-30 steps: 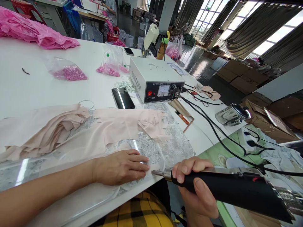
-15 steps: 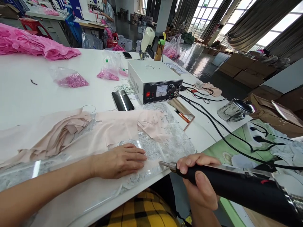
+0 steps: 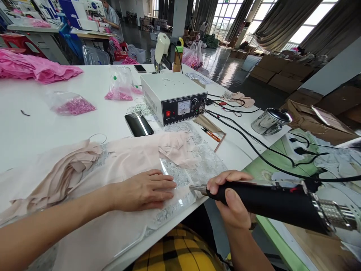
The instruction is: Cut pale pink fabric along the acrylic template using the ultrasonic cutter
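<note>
My left hand [image 3: 145,191] lies flat with its fingers stretched out, pressing pale pink fabric [image 3: 121,226] onto the clear-topped mat. In my right hand [image 3: 234,203] is a black ultrasonic cutter handpiece [image 3: 267,199], fingers wrapped round its barrel. Its metal tip [image 3: 197,188] points left and sits at the fabric by the table's front edge, a short way right of my left fingertips; whether it touches cannot be made out. More pale pink pieces [image 3: 132,150] lie behind my left hand, beside a bunched stack [image 3: 70,165].
A white control box [image 3: 175,99] stands behind the fabric, black cables [image 3: 248,152] running right from it. Around it are a phone [image 3: 138,124], an orange craft knife [image 3: 211,134], a glass mug [image 3: 270,121] and bags of pink bits [image 3: 75,105]. Another person [image 3: 113,20] sits at a sewing machine.
The view has shifted slightly, so the table items appear farther left. My left hand stays flat on the fabric. The handpiece is held more level, its tip still near the fabric's edge.
</note>
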`<state>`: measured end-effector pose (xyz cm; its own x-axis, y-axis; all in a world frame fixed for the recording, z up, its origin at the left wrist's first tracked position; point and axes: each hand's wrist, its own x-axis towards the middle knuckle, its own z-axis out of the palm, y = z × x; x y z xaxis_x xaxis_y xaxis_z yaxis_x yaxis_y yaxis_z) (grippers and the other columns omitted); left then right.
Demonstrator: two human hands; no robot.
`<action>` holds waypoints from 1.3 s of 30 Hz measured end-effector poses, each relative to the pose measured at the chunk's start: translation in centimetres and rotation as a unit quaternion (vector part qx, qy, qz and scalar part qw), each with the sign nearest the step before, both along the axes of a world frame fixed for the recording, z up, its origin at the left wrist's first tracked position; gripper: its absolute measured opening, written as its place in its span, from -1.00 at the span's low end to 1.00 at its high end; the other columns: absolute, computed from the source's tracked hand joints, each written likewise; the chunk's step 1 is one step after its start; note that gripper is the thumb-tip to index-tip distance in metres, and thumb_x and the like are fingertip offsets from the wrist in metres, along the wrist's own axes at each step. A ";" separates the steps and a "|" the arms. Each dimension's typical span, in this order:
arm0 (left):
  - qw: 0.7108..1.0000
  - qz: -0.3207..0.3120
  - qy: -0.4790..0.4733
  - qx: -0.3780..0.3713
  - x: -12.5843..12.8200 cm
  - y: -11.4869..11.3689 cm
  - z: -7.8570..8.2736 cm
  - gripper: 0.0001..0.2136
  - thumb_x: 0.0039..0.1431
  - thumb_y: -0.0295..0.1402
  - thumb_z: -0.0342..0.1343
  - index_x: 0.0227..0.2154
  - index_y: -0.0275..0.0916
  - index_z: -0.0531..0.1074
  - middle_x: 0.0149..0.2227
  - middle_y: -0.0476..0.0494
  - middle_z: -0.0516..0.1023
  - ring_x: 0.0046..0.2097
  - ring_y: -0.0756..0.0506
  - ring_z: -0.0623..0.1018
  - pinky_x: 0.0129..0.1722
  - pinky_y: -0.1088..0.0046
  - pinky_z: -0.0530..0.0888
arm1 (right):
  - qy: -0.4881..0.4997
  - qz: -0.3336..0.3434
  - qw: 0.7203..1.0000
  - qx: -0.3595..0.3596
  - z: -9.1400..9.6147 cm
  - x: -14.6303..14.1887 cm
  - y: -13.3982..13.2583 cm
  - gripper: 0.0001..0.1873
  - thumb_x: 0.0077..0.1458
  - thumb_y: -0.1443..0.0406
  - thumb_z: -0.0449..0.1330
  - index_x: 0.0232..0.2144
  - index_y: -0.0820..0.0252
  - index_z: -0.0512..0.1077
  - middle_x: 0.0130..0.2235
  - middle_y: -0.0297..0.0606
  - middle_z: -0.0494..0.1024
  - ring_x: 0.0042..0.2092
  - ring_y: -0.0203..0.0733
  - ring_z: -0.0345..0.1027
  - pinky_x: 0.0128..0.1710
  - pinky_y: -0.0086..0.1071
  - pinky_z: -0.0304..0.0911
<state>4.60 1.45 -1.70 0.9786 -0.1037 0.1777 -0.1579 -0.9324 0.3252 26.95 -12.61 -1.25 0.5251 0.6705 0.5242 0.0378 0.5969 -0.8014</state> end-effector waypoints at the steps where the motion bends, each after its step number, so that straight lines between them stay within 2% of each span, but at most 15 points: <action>1: 1.000 -0.005 0.002 0.006 0.1 0.1 0.1 -0.74 0.47 -0.30 0.01 0.08 -0.21 0.48 0.23 -0.22 0.46 0.29 -0.18 0.40 0.32 0.26 0.23 | 0.001 0.001 1.000 -0.002 0.0 0.0 0.1 -0.88 0.16 0.22 0.25 -0.25 0.04 0.39 -0.38 -0.38 0.44 -0.54 -0.32 0.32 -0.49 -0.30 0.42; 6: 0.998 -0.038 -0.012 0.045 0.7 0.5 0.6 -0.74 0.49 -0.30 -0.02 0.07 -0.20 0.49 0.24 -0.14 0.45 0.29 -0.15 0.39 0.36 0.31 0.15 | 0.009 0.013 1.000 -0.012 -0.1 0.3 0.5 -0.87 0.17 0.22 0.26 -0.24 0.04 0.39 -0.37 -0.38 0.44 -0.53 -0.32 0.34 -0.49 -0.30 0.40; 11: 0.996 -0.062 -0.005 0.057 1.2 1.1 0.8 -0.75 0.50 -0.26 -0.04 -0.07 -0.19 0.53 0.27 -0.09 0.42 0.31 -0.10 0.37 0.39 0.37 0.08 | 0.013 0.026 0.999 -0.020 0.0 0.4 0.8 -0.86 0.16 0.23 0.27 -0.25 0.08 0.38 -0.38 -0.38 0.46 -0.52 -0.31 0.37 -0.50 -0.31 0.37; 14: 0.995 -0.080 0.011 0.057 1.4 1.6 0.9 -0.77 0.48 -0.27 0.00 0.02 -0.17 0.51 0.28 -0.07 0.40 0.34 -0.09 0.33 0.42 0.36 0.03 | 0.015 0.023 0.999 -0.023 0.1 0.4 0.9 -0.86 0.17 0.22 0.27 -0.26 0.09 0.37 -0.39 -0.39 0.46 -0.52 -0.31 0.38 -0.49 -0.32 0.38; 17: 0.992 -0.106 0.030 0.052 1.7 2.1 1.1 -0.71 0.45 -0.26 0.06 0.16 -0.11 0.42 0.27 -0.04 0.41 0.36 -0.11 0.29 0.43 0.33 0.02 | 0.018 0.016 0.999 -0.023 0.2 0.5 1.1 -0.86 0.19 0.22 0.25 -0.26 0.10 0.36 -0.38 -0.41 0.46 -0.52 -0.33 0.38 -0.48 -0.32 0.38; 19: 0.991 -0.117 0.035 0.045 1.7 2.2 1.0 -0.68 0.45 -0.24 0.06 0.19 -0.11 0.40 0.26 -0.05 0.44 0.37 -0.13 0.28 0.44 0.30 0.01 | 0.019 0.013 1.000 -0.021 0.2 0.6 1.2 -0.87 0.19 0.23 0.24 -0.26 0.10 0.36 -0.37 -0.42 0.46 -0.52 -0.33 0.38 -0.49 -0.32 0.39; 27: 0.996 -0.092 0.005 0.000 1.2 2.0 0.3 -0.72 0.41 -0.27 0.12 0.12 -0.15 0.46 0.23 -0.15 0.46 0.36 -0.13 0.30 0.43 0.22 0.09 | 0.020 0.013 0.999 -0.025 0.4 0.7 1.3 -0.88 0.18 0.24 0.26 -0.25 0.10 0.38 -0.38 -0.40 0.47 -0.52 -0.31 0.38 -0.50 -0.31 0.39; 34: 0.993 -0.119 0.004 0.006 2.1 2.2 0.5 -0.79 0.35 -0.29 0.20 0.00 -0.17 0.51 0.23 -0.08 0.47 0.37 -0.14 0.27 0.44 0.23 0.10 | 0.027 0.002 0.999 -0.030 0.6 0.6 1.4 -0.86 0.17 0.23 0.26 -0.26 0.10 0.38 -0.38 -0.41 0.47 -0.53 -0.33 0.37 -0.50 -0.32 0.40; 39: 0.989 -0.131 0.063 -0.021 3.0 2.4 0.7 -0.92 0.35 -0.28 0.19 -0.17 -0.12 0.50 0.25 -0.06 0.44 0.39 -0.17 0.23 0.43 0.19 0.09 | 0.019 -0.001 0.999 -0.041 0.5 0.8 1.4 -0.86 0.14 0.23 0.27 -0.28 0.11 0.39 -0.39 -0.40 0.46 -0.54 -0.32 0.35 -0.50 -0.30 0.39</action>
<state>7.56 3.88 -1.02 0.9340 -0.3513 0.0647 -0.3473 -0.8507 0.3946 27.75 -11.22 -0.78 0.5448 0.7096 0.4468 0.0070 0.5290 -0.8486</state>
